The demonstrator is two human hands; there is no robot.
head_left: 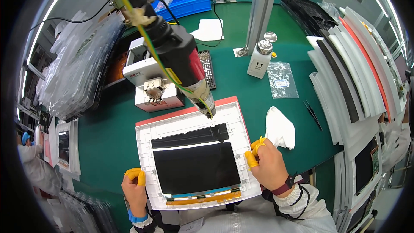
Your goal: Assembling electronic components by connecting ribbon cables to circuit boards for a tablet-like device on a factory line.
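Observation:
A white plastic display frame (144, 155) lies in front of me, with a dark glossy screen panel (196, 168) set in it. An amber flex strip (202, 199) runs along the panel's near edge. My left hand (135, 192) is closed beside the frame's left near edge, with yellow finger cots on its fingertips. At the right edge my right hand (271, 166) is closed too, its yellow-covered thumb and fingertips over the frame's rim. What either pinches, if anything, cannot be made out. Beneath the frame a pink-red sheet (230, 100) shows along its far and right edges.
A hanging power screwdriver (179, 56) reaches down over the frame's far edge. Behind it sits a screw feeder box (157, 97). To the right are a pump bottle (259, 60), a clear bag (282, 81), a white cloth (279, 127), tweezers (313, 115) and stacked foam sheets (345, 77).

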